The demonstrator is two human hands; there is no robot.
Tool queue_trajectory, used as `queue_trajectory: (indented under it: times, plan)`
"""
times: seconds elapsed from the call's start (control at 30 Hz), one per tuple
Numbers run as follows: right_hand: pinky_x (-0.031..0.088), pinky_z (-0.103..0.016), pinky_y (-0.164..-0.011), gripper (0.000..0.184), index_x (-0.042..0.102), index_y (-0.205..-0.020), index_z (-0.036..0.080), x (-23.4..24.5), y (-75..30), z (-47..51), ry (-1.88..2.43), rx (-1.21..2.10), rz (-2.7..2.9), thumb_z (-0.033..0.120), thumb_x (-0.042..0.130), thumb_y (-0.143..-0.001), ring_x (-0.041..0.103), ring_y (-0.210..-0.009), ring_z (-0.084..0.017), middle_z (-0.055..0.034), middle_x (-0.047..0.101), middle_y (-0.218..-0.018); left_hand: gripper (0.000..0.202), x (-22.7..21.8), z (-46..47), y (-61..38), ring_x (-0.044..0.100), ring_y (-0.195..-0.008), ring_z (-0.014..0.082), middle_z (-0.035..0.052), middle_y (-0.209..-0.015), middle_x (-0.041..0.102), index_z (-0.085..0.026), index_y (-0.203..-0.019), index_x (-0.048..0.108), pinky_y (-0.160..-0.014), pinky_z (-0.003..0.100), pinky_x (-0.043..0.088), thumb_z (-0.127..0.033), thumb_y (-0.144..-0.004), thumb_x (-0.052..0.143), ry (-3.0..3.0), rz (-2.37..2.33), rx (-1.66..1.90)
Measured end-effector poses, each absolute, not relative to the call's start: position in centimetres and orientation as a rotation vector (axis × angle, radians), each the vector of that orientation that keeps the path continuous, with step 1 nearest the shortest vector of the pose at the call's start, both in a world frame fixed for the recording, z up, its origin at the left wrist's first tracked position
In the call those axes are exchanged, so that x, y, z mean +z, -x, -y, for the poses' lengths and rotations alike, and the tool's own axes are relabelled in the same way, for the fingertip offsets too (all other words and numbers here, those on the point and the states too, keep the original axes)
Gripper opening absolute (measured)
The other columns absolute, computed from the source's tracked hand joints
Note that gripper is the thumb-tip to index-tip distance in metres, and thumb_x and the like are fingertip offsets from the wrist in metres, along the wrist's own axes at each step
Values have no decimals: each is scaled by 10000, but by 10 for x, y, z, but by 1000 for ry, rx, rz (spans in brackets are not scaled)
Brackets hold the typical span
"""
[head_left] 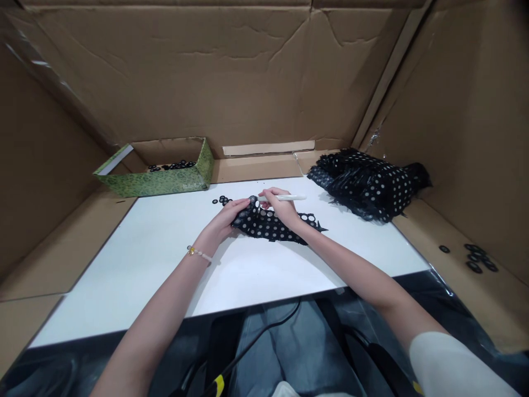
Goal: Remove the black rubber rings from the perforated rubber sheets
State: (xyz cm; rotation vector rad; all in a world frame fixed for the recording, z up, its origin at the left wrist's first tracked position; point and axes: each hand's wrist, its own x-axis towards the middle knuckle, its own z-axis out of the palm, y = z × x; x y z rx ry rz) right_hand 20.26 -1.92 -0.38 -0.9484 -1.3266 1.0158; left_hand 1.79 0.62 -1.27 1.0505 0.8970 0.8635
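A black rubber sheet (270, 226) punched full of round holes lies on the white board (165, 259) in front of me. My left hand (227, 218) presses its fingers down on the sheet's left end. My right hand (281, 207) is closed round a white pen-like tool (289, 197) and rests on the sheet's upper edge. A few small black rings (222, 200) lie loose just left of the hands.
A green patterned box (165, 179) holding several black rings stands at the back left. A pile of punched black sheets (367, 182) lies at the back right. More black rings (475, 258) lie on the cardboard at right. Cardboard walls surround the board.
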Motion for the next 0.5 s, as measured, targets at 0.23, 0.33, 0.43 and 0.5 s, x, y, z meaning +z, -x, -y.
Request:
queue_trajectory:
  times: [0.23, 0.33, 0.43, 0.5]
  plan:
    - [525, -309, -651, 332, 681, -768, 190, -4, -202, 19, 956, 1026, 1290, 504, 597, -841, 636, -645, -168, -30, 670, -679, 335, -16, -8, -18, 650, -809, 204, 70, -930, 757, -192, -902, 773, -725, 298, 468, -393, -644, 846, -1046, -931, 886]
    - [532, -308, -658, 300, 686, -789, 192, -6, -203, 17, 944, 1075, 1284, 481, 614, -828, 649, -667, -172, -32, 684, -706, 347, -16, -8, -18, 650, -823, 201, 64, -948, 757, -201, -915, 775, -739, 295, 465, -407, -644, 844, -1047, -952, 900]
    - [524, -301, -653, 223, 684, -778, 193, -7, -203, 17, 983, 1063, 1319, 415, 667, -786, 648, -662, -168, -26, 693, -718, 377, -15, -7, -19, 647, -832, 219, 71, -937, 758, -198, -887, 775, -741, 308, 462, -434, -605, 857, -1094, -991, 923]
    - [515, -299, -654, 189, 680, -768, 194, -8, -202, 17, 1026, 1034, 1342, 383, 668, -775, 643, -651, -164, -19, 694, -713, 400, -13, -7, -20, 640, -832, 239, 78, -903, 755, -191, -846, 770, -729, 321, 458, -464, -568, 863, -1148, -1047, 950]
